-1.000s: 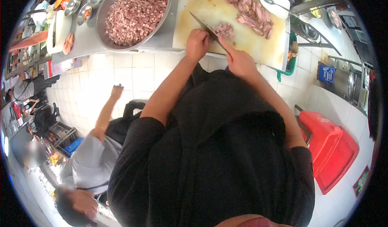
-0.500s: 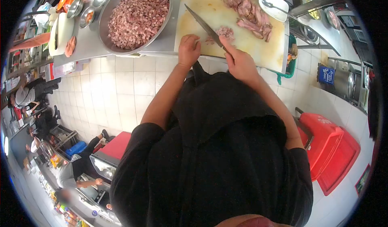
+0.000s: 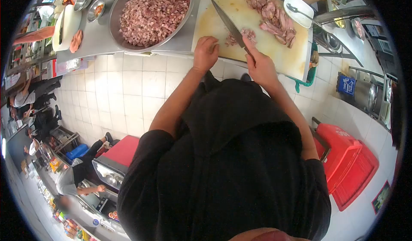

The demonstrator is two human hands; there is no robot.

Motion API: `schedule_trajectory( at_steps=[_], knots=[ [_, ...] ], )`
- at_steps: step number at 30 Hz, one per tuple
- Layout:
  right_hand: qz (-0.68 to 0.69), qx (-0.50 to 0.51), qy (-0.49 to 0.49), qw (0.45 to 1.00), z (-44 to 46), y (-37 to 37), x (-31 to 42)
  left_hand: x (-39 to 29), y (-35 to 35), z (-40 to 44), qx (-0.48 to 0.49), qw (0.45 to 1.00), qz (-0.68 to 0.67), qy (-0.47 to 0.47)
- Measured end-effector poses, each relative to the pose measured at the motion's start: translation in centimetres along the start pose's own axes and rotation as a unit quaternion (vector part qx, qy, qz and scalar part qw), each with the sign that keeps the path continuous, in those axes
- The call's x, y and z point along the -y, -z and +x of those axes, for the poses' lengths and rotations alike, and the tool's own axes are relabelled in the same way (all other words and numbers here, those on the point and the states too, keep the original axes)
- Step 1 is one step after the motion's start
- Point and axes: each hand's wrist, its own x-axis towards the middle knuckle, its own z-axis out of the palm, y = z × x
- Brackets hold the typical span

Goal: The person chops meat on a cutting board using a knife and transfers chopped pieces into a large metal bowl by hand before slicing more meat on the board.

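While the right hand point(image 3: 262, 67) stayed clenched around the handle end of the knife point(image 3: 227, 19), the left hand point(image 3: 206, 54) had backed off from it, after being right beside it a second earlier. The left was loosely curled at the near edge of the cutting board point(image 3: 209, 24); couldn't tell if it held anything. The knife slanted over the small pile of chopped meat point(image 3: 231, 40), bits now showing either side, so I'd call it a break between cuts. Meat strips point(image 3: 274, 19) lay further right, and the big bowl point(image 3: 114, 22) of diced meat point(image 3: 154, 15) sat on the counter point(image 3: 95, 39) to the left.
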Motion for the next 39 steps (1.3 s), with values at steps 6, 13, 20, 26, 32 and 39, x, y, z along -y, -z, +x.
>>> schedule_trajectory(
  at_steps=[6,13,20,26,32,39],
  knots=[
    [-0.04,0.043,-0.045,0.997,1.2,-2.3,-1.4,0.3,0.3,0.4,0.025,0.999,0.008,-0.018],
    [0.029,-0.072,-0.132,0.988,-0.1,-0.2,0.3,1.3,1.7,1.7,0.074,0.995,0.029,-0.066],
    [-0.158,-0.09,-0.122,0.976,-2.7,0.1,-4.0,1.2,0.4,3.9,0.154,0.981,0.054,-0.108],
    [0.08,-0.163,-0.153,0.971,-5.9,-1.3,-3.3,1.2,-1.0,5.0,0.179,0.978,0.009,-0.103],
    [0.423,-0.136,-0.399,0.802,-14.6,0.7,0.0,1.6,-1.2,5.3,0.133,0.989,0.007,-0.066],
    [0.473,-0.118,-0.428,0.761,-12.6,-3.1,0.6,1.0,-4.6,6.0,0.182,0.98,-0.021,-0.074]
  ],
)
